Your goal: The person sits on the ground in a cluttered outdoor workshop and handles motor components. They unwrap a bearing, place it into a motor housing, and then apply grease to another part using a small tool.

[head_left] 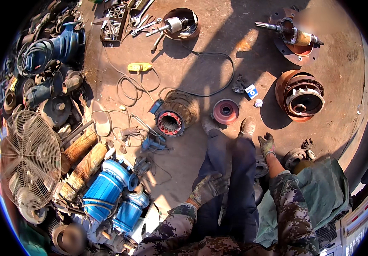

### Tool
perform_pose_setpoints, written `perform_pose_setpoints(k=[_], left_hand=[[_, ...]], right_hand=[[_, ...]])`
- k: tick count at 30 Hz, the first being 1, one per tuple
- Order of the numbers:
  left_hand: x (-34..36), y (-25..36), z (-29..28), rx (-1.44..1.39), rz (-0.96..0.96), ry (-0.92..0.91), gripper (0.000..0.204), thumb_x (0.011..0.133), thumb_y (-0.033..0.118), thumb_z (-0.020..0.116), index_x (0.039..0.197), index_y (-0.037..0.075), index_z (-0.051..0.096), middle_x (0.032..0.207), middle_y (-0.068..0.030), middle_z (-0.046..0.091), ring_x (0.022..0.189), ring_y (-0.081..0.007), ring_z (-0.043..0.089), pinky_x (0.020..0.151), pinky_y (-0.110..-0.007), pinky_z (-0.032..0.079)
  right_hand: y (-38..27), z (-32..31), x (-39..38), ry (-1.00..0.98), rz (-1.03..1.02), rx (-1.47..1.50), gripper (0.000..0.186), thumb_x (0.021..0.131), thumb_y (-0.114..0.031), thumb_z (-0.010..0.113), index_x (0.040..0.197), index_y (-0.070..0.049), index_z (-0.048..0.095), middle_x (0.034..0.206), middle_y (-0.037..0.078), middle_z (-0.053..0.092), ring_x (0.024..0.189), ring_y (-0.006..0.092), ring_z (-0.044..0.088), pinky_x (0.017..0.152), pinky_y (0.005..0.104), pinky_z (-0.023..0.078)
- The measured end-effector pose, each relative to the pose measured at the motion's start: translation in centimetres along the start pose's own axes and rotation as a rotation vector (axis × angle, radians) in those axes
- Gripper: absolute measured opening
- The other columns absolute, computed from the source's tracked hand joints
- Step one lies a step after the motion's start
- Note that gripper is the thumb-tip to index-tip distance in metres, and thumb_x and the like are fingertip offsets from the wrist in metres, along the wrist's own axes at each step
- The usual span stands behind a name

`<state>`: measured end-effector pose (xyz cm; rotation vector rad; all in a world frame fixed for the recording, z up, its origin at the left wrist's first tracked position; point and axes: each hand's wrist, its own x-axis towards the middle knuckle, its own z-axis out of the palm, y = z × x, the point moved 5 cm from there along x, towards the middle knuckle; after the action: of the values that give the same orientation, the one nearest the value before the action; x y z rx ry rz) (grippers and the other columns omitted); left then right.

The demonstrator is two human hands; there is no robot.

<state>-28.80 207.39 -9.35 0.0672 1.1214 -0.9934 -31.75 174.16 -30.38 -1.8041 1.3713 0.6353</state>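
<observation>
My left hand [210,188], in a dirty work glove, lies against my trouser leg with its fingers stretched out and nothing visible in it. My right hand [268,145], gloved too, hangs beside my right knee, fingers apart, with no object in it. Beyond my shoes sits a round reddish cover [225,111] with a dark hub. To its left stands a motor housing [188,106], its open end showing a ring of red windings [170,123]. Near my right hand lie a round metal part [294,158] and a loose glove [308,144].
Blue pump motors [103,192] and a wire fan guard [30,153] crowd the left. A cable [128,91] loops by a yellow power strip [139,67]. At the back are a toolbox [114,23] and a rotor [175,24] over a drum. Rusty casings [301,96] stand right.
</observation>
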Motion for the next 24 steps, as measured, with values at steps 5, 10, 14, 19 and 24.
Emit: perform_pose_setpoints(k=[5, 10, 14, 19, 24], left_hand=[[3.0, -1.6, -4.2, 0.064, -0.184, 0.146, 0.052, 0.106, 0.036, 0.054, 0.148, 0.006, 0.045, 0.156, -0.0166, 0.043, 0.139, -0.0388, 0.048, 0.121, -0.053, 0.037], [4.1, -1.7, -5.3, 0.014, -0.194, 0.051, 0.055, 0.104, 0.034, 0.056, 0.153, 0.013, 0.042, 0.159, -0.0154, 0.04, 0.14, -0.0389, 0.045, 0.122, -0.055, 0.034], [4.5, -0.3, -2.2, -0.062, -0.18, 0.012, 0.059, 0.104, 0.039, 0.057, 0.155, 0.016, 0.04, 0.159, -0.0153, 0.04, 0.142, -0.0398, 0.044, 0.122, -0.056, 0.032], [4.8, -0.8, -2.6, -0.127, -0.19, 0.156, 0.056, 0.103, 0.039, 0.06, 0.152, 0.015, 0.045, 0.157, -0.0148, 0.043, 0.142, -0.0386, 0.045, 0.121, -0.057, 0.033], [4.8, -0.8, -2.4, -0.177, -0.172, 0.132, 0.051, 0.104, 0.035, 0.06, 0.15, 0.015, 0.05, 0.155, -0.0143, 0.047, 0.139, -0.0384, 0.049, 0.12, -0.057, 0.035]], right_hand=[[-7.0, 5.5, 9.5, 0.04, -0.15, -0.182, 0.071, 0.083, -0.028, 0.082, 0.142, -0.001, 0.053, 0.134, 0.023, 0.06, 0.119, 0.0378, 0.063, 0.103, 0.0452, 0.051], [-9.8, 8.0, 17.2, 0.18, -0.215, -0.368, 0.074, 0.083, -0.039, 0.082, 0.143, -0.008, 0.052, 0.138, 0.02, 0.058, 0.124, 0.0394, 0.06, 0.104, 0.0466, 0.05], [-11.7, 9.9, 20.4, 0.288, -0.364, -0.554, 0.084, 0.08, -0.045, 0.084, 0.147, -0.01, 0.049, 0.136, 0.02, 0.06, 0.121, 0.0388, 0.063, 0.099, 0.0482, 0.051], [-15.5, 11.5, 21.7, 0.208, -0.481, -0.731, 0.082, 0.077, -0.032, 0.084, 0.148, -0.01, 0.05, 0.131, 0.018, 0.066, 0.114, 0.0392, 0.067, 0.093, 0.0474, 0.054], [-13.7, 10.1, 22.1, 0.034, -0.238, -0.229, 0.06, 0.081, -0.029, 0.079, 0.135, -0.008, 0.062, 0.11, 0.014, 0.075, 0.096, 0.0313, 0.073, 0.089, 0.0422, 0.056]])
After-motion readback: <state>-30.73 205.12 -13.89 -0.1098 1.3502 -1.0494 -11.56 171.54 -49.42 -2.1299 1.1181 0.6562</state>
